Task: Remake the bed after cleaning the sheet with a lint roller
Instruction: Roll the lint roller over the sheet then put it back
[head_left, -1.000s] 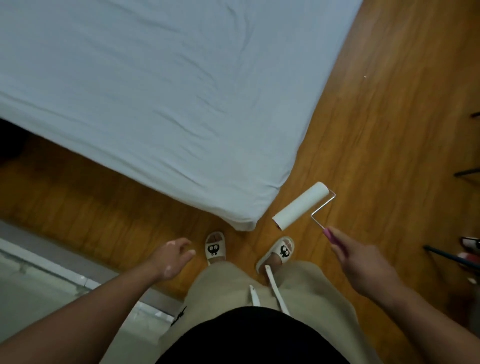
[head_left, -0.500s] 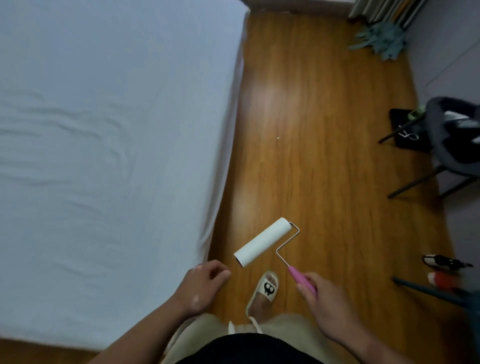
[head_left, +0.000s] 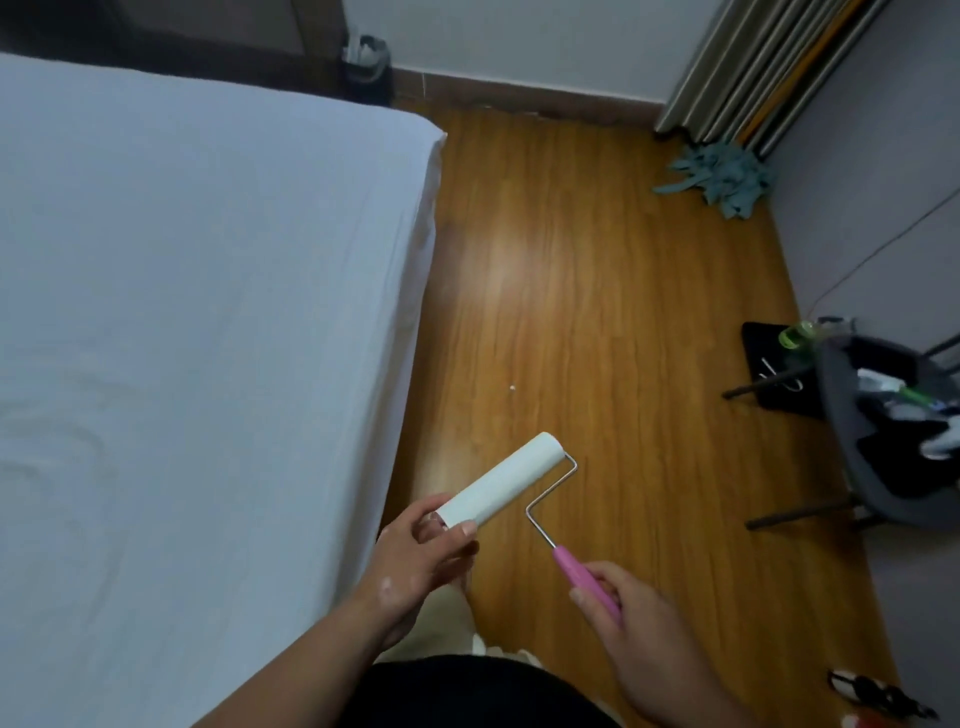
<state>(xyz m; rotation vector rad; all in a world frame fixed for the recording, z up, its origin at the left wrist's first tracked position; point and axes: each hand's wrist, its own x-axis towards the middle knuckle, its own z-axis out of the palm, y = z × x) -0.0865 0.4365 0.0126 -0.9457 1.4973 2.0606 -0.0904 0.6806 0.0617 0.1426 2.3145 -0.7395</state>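
A bed with a white fitted sheet (head_left: 197, 322) fills the left half of the view, lightly wrinkled at the near left. I hold a lint roller (head_left: 511, 480) over the floor beside the bed's right edge. My right hand (head_left: 631, 629) grips its pink handle. My left hand (head_left: 421, 558) pinches the near end of the white roll between thumb and fingers. A thin wire frame joins handle and roll.
A wooden floor (head_left: 597, 291) runs along the bed's right side. A grey chair (head_left: 893, 431) loaded with items stands at the right, a black bag (head_left: 769, 364) behind it. A teal mop head (head_left: 717, 179) lies by curtains at the far right. Small objects (head_left: 878, 696) lie near right.
The view has swung from the bed's corner to along its right side. My left hand, free before, has come up and taken hold of the roll's end.
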